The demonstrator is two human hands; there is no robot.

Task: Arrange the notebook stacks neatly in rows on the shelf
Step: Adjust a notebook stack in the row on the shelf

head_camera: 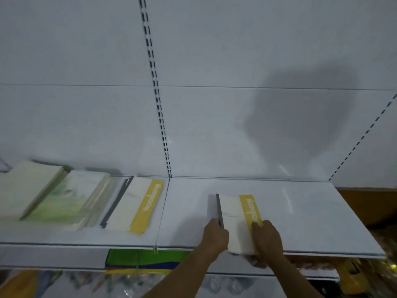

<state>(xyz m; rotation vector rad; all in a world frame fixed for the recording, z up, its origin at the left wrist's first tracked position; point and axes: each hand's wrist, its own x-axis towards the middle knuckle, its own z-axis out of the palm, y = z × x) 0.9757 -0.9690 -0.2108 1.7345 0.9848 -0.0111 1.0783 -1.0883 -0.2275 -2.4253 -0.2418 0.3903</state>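
Both hands, left hand (215,232) and right hand (266,236), grip a yellow-banded notebook stack (236,220) at the shelf (300,211) front edge. Three stacks (71,198) already lie in a row on the left section; this one probably needs aligning.

One stack (236,222) is set on the shelf (300,211) at its front edge, gripped between the left hand (214,234) and right hand (267,237); three stacks (81,198) are ranged side by side along the shelf's left end, well apart from it
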